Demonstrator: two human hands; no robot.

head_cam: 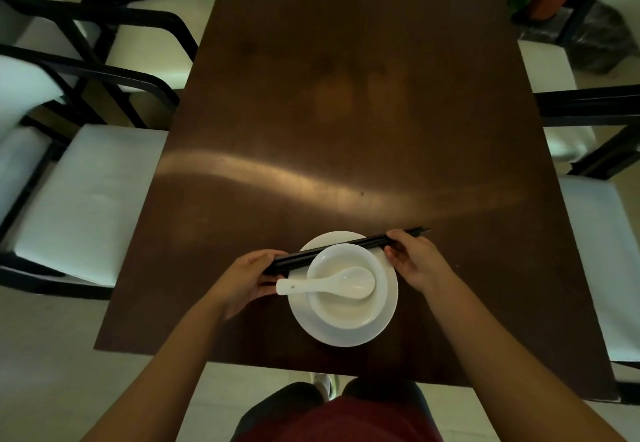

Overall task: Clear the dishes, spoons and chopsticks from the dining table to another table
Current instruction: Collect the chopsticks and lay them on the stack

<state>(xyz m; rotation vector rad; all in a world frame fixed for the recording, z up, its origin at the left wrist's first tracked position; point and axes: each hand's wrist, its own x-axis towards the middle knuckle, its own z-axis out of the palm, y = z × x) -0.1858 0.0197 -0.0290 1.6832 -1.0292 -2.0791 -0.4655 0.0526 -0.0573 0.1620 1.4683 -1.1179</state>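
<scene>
Head view: both hands' fingers pinch black chopsticks, apparently a pair, across white bowl holding spoon.

The white plate is largely covered by the bowl standing on it, and its far rim passes under the black chopsticks. The chopsticks' left ends vanish inside the left hand; how many sticks there are cannot be told. The right hand hides another stretch. The table's far end and the chairs are cut off by the frame.
</scene>
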